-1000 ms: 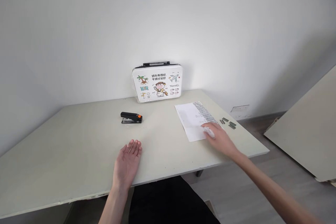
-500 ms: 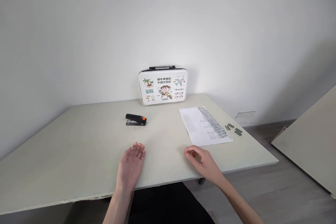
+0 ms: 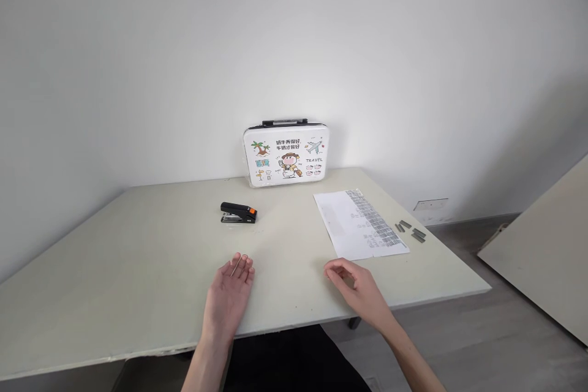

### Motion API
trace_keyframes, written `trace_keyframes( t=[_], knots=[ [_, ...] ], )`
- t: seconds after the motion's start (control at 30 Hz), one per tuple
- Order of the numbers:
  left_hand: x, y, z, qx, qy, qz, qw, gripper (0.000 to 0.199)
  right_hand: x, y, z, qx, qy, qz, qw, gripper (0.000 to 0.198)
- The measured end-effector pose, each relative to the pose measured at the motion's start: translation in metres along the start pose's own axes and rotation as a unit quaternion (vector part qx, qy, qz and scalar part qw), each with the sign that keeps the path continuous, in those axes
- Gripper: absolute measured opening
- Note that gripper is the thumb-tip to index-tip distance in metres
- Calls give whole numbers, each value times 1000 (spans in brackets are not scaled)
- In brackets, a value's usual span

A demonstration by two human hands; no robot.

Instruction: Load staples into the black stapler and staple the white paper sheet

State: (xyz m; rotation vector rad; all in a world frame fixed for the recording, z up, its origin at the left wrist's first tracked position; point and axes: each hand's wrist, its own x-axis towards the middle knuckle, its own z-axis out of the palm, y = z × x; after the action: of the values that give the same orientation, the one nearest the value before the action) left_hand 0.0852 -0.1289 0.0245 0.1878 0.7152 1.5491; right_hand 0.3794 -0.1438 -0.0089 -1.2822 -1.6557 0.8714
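My left hand [image 3: 227,297] lies palm up at the front of the table, fingers stretched out. Between its index and middle fingers runs a thin pale line; whether it is a small object or a gap, I cannot tell. To the right, my right hand [image 3: 356,288] is curled, its thumb and index fingertips close together in a pinch. Anything between those tips is too small or hidden to see. A black stapler [image 3: 238,213] with an orange button sits beyond my left hand. A printed sheet of paper [image 3: 337,226] lies just past my right hand.
Several strips of staples [image 3: 418,233] lie near the right edge of the table [image 3: 138,269]. At the back, a white cartoon-printed case [image 3: 287,156] with a black handle leans by the wall. A pale panel [image 3: 546,257] stands off to the right.
The whole view has shifted slightly downward. Both hands keep nearly the same pose and place, and the stapler, paper and staple strips have not moved on the table.
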Motion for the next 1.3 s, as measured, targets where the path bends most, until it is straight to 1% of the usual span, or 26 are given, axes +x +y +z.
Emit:
trace_keyframes(
  t=[0.4,0.6,0.73,0.87,0.93,1.0,1.1,1.13,1.2,1.3],
  knots=[
    [1,0,0,-3,10,-1,1000,24,0,0,1,-2,1,4,1000,34],
    [2,0,-3,-5,-3,1,1000,25,1,1,1,-4,5,2,1000,33],
    [3,0,-4,-5,0,-3,1000,23,1,1,2,-5,4,-1,1000,33],
    [1,0,-2,-4,2,-3,1000,23,0,2,1,-25,39,-4,999,34],
    [1,0,-2,-1,5,-2,1000,23,0,7,-2,-50,71,-5,996,35],
    [0,0,0,0,8,-3,1000,23,-2,14,-8,-96,108,-13,989,37],
    [-1,0,2,-1,14,-4,1000,25,-3,31,-18,-200,151,-34,968,43],
    [-1,0,3,-1,16,-5,1000,25,-4,37,-21,-235,151,-41,959,46],
    [-1,1,4,1,18,-4,1000,24,-4,47,-24,-291,133,-53,946,50],
    [2,1,0,9,16,-3,1000,23,-8,51,-20,-342,97,-60,933,53]
  ],
)
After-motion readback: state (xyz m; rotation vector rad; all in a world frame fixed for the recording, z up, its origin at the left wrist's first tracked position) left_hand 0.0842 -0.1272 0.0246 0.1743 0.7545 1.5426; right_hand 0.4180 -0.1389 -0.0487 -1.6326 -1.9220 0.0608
